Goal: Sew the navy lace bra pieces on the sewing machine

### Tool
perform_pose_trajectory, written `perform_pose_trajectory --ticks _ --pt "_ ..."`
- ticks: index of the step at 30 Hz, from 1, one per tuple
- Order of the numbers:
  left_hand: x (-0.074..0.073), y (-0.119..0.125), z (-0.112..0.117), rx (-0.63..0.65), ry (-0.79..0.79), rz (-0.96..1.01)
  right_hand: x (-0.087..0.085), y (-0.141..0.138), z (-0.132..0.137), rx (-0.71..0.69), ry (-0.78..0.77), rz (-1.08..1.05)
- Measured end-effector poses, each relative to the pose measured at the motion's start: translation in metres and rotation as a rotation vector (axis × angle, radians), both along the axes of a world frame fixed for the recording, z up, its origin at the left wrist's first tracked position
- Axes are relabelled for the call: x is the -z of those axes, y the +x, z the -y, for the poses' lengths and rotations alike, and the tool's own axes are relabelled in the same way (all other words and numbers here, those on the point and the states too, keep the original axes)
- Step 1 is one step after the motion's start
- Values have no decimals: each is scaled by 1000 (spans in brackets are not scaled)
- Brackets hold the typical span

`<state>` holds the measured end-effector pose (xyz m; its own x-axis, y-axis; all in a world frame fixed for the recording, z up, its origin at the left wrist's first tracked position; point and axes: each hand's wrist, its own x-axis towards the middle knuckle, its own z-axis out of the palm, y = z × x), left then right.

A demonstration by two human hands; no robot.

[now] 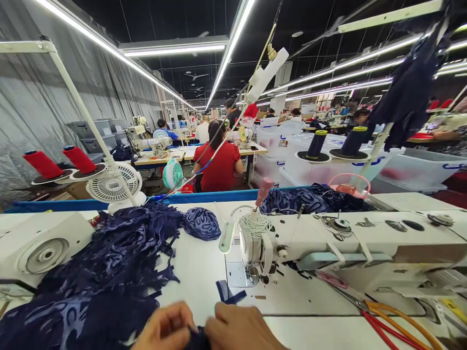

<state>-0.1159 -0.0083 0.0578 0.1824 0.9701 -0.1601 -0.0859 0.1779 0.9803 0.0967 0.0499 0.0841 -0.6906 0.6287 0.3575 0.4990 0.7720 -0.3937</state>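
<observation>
My left hand (pixel 166 329) and my right hand (pixel 242 329) meet at the bottom edge, both pinched on a small dark navy fabric piece (pixel 197 339) between them. A narrow navy strip (pixel 226 293) lies on the white table just beyond my fingers. A big heap of navy patterned lace fabric (pixel 109 272) spreads to the left of my left hand. The white sewing machine (pixel 328 238) stands to the right, its needle head (pixel 255 265) just beyond my right hand.
Scissors with red and orange handles (pixel 383 316) lie at the right. A second machine (pixel 40 243) sits far left, a small white fan (pixel 113 187) behind it. Red thread cones (pixel 78 160) and navy cones (pixel 317 143) stand beyond. A person in red (pixel 219 163) sits ahead.
</observation>
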Motion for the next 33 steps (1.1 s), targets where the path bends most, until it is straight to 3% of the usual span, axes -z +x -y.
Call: perform_pose_trajectory --ticks 3,5,7,8,9,11,14,16,17,19,21,28,30,33 --pt "-68 -44 -34 -182 147 -216 -39 -67 -37 46 66 -60" --pt "-113 -63 -45 -320 454 -568 -56 -100 -59 74 122 -156" --pt "-133 -64 -43 -421 807 -917 -56 -111 -71 23 199 -234" --pt "-131 -59 -39 -420 969 -1070 -48 -107 -74 -20 242 -254" --pt "-119 -49 -34 -374 1134 -1172 -35 -97 -74 -65 285 -259" --pt "-74 -19 -26 -280 1363 -1274 1 -64 -72 -161 368 -224" --pt "10 36 -27 -329 1468 -1281 52 -2 -71 -285 477 -122" --pt "50 70 -33 -377 1479 -1270 71 33 -73 -329 500 -42" --pt "62 83 -36 -370 1470 -1269 75 46 -74 -339 495 -5" --pt "72 102 -42 -316 1418 -1275 77 64 -75 -338 455 55" --pt "70 108 -47 -243 1383 -1273 75 73 -75 -314 395 93" --pt "47 80 -69 114 1494 -1183 82 87 -73 -272 268 158" --pt "48 74 -70 138 1525 -1166 81 90 -73 -271 231 196" --pt "62 73 -69 43 1517 -1146 76 93 -71 -266 174 242"
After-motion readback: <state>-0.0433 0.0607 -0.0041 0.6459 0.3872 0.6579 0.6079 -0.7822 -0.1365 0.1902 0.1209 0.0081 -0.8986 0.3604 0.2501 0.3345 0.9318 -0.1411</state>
